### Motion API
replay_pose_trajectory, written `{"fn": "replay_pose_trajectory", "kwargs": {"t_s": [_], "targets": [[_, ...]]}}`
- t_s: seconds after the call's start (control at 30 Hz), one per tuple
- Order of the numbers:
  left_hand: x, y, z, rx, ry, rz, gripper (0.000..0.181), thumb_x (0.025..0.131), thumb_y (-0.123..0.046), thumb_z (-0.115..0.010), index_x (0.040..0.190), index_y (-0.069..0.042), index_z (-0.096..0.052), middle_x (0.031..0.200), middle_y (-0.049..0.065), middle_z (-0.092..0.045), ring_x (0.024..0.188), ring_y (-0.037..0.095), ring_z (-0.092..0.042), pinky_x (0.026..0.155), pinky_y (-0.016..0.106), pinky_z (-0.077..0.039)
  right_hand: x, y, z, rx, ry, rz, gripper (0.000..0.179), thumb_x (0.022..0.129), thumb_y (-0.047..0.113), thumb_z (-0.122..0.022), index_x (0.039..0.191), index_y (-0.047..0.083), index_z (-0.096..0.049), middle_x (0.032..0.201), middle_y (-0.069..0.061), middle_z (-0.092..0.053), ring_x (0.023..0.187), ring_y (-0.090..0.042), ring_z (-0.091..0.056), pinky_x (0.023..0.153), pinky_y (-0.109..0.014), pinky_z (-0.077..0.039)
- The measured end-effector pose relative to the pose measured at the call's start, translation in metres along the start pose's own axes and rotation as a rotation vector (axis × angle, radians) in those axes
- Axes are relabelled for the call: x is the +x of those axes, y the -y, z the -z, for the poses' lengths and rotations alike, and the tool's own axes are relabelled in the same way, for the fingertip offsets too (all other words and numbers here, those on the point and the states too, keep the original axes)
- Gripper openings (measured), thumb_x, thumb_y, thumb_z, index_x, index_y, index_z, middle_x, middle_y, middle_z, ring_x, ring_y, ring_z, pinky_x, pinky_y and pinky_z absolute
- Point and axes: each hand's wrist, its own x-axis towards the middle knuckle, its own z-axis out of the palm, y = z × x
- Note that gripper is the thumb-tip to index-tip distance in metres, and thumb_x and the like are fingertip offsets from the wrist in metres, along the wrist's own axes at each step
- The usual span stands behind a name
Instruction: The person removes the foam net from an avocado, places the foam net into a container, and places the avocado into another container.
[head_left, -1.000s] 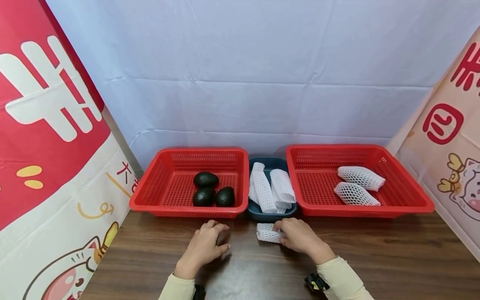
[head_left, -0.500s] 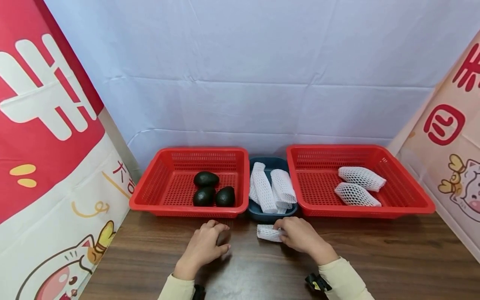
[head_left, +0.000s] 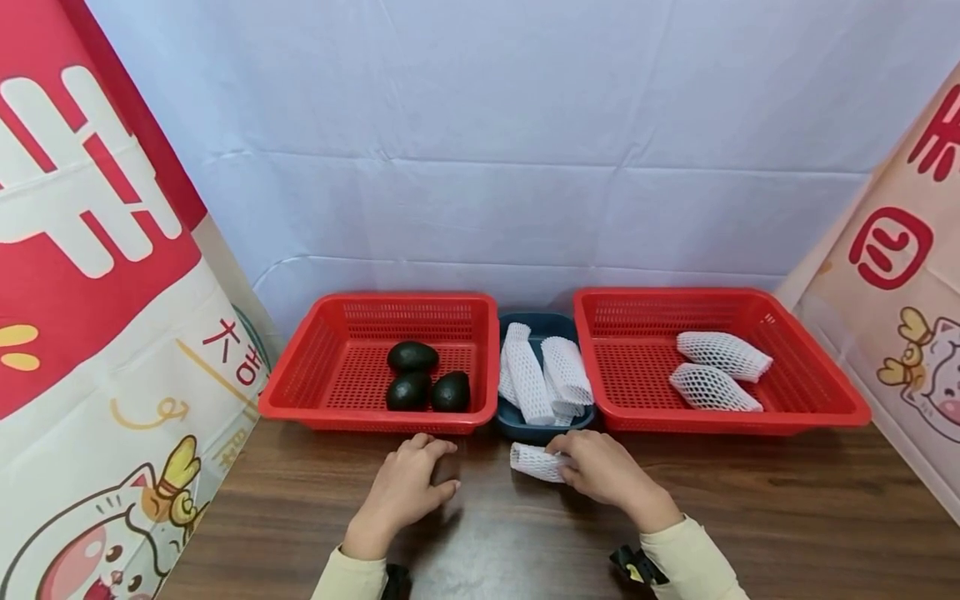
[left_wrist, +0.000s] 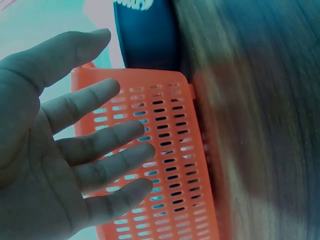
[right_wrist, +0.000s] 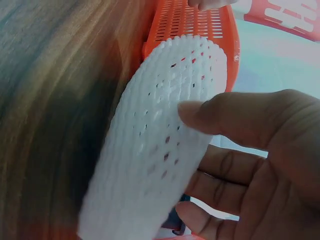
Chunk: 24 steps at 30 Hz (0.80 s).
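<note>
My right hand (head_left: 603,473) pinches a white foam fruit net (head_left: 536,463) between thumb and fingers, just in front of the blue bin. In the right wrist view the foam net (right_wrist: 155,130) is a long ribbed sleeve, with the thumb on its near face and the other fingers behind. My left hand (head_left: 405,490) hovers over the table before the left basket. In the left wrist view its fingers (left_wrist: 115,162) are spread apart and hold nothing. Three dark avocados (head_left: 412,357) lie in the left red basket (head_left: 367,421).
A small blue bin (head_left: 525,433) with several white foam nets (head_left: 531,379) stands between the baskets. The right red basket (head_left: 712,423) holds two plump foam-net bundles (head_left: 722,355). A pale cloth (head_left: 480,167) hangs behind, with printed banners at both sides.
The foam net's free end has lifted and tilted slightly in my right hand. My left hand has barely moved. The left banner has shifted leftward in view.
</note>
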Motion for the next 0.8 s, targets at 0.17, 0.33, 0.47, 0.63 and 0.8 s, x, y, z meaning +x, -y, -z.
{"fn": "replay_pose_trajectory", "kwargs": {"t_s": [0.17, 0.33, 0.47, 0.63, 0.8], "targets": [[-0.001, -0.004, 0.002, 0.007, -0.009, -0.016, 0.040, 0.071, -0.028, -0.078, 0.105, -0.012, -0.067, 0.100, 0.006, -0.059, 0.090, 0.028, -0.057, 0.069, 0.047, -0.046, 0.000, 0.002, 0.003, 0.028, -0.016, -0.020, 0.023, 0.078, 0.012, -0.072, 0.101, 0.008, -0.068, 0.091, -0.001, -0.065, 0.074, -0.011, -0.054, 0.068, -0.034, -0.047], [-0.001, -0.008, 0.004, 0.019, -0.015, -0.036, 0.041, 0.071, -0.029, -0.078, 0.106, -0.011, -0.067, 0.100, 0.005, -0.059, 0.090, 0.026, -0.057, 0.069, 0.045, -0.045, -0.002, 0.002, 0.007, 0.031, -0.056, 0.024, 0.024, 0.078, 0.011, -0.071, 0.101, 0.007, -0.069, 0.080, 0.006, -0.061, 0.066, -0.007, -0.048, 0.062, -0.028, -0.043], [0.000, -0.013, 0.007, 0.030, -0.024, -0.060, 0.041, 0.071, -0.030, -0.078, 0.106, -0.012, -0.067, 0.101, 0.005, -0.059, 0.090, 0.025, -0.056, 0.069, 0.044, -0.045, -0.004, 0.001, 0.011, 0.047, -0.082, 0.048, 0.024, 0.078, 0.010, -0.071, 0.101, 0.007, -0.069, 0.062, 0.014, -0.044, 0.057, -0.003, -0.040, 0.053, -0.023, -0.037], [0.003, -0.019, 0.009, 0.028, -0.046, -0.092, 0.041, 0.072, -0.031, -0.077, 0.106, -0.011, -0.067, 0.101, 0.004, -0.059, 0.090, 0.023, -0.056, 0.070, 0.043, -0.045, -0.006, 0.002, 0.019, 0.076, -0.087, 0.038, 0.024, 0.078, 0.011, -0.072, 0.101, 0.006, -0.067, 0.059, 0.015, -0.042, 0.052, 0.000, -0.038, 0.049, -0.022, -0.036], [0.005, -0.023, 0.011, 0.022, -0.081, -0.107, 0.039, 0.072, -0.031, -0.077, 0.105, -0.012, -0.067, 0.102, 0.004, -0.059, 0.091, 0.023, -0.056, 0.071, 0.043, -0.046, -0.006, 0.001, 0.026, 0.096, -0.086, 0.041, 0.024, 0.081, 0.012, -0.071, 0.103, 0.004, -0.066, 0.060, 0.014, -0.044, 0.051, 0.000, -0.039, 0.048, -0.022, -0.036]]}}
